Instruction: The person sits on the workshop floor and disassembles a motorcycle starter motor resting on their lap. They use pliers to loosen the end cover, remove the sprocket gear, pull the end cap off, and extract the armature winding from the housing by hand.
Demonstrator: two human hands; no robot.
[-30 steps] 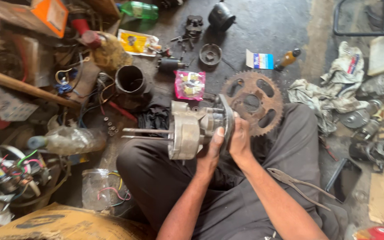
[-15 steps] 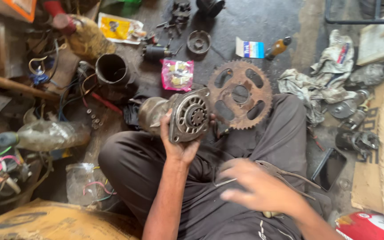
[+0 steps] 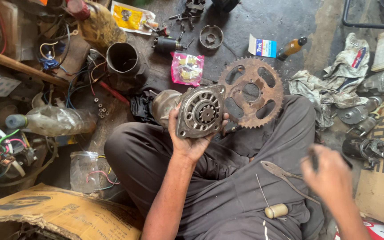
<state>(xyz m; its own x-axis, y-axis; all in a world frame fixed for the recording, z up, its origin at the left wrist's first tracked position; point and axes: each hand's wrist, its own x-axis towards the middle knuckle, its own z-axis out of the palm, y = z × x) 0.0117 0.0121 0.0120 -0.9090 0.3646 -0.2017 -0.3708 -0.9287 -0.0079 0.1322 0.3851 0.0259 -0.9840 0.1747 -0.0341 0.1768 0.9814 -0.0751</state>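
Left hand (image 3: 191,138) grips the starter motor (image 3: 194,111) upright, gear face up, fingers wrapped round its housing. Right hand (image 3: 330,175) is blurred beside the pliers (image 3: 285,176) on the lap; its grip can't be made out.

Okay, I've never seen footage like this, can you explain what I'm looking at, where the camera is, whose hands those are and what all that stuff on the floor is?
The camera sits on a person's head and looks down, so you see their own arms and lap; they sit on a workshop floor. Their left hand holds up a small grey motor, its toothed gear end facing the camera. Their right hand is blurred at the lower right; it seems to grip something dark, but I cannot tell what. On the lap lie pliers and a small awl-like tool with a pale handle. Just beyond the motor lies a rusty sprocket wheel. Around it are a pink packet, a dark metal cylinder, a small amber bottle, rags, tangled wires and cardboard.
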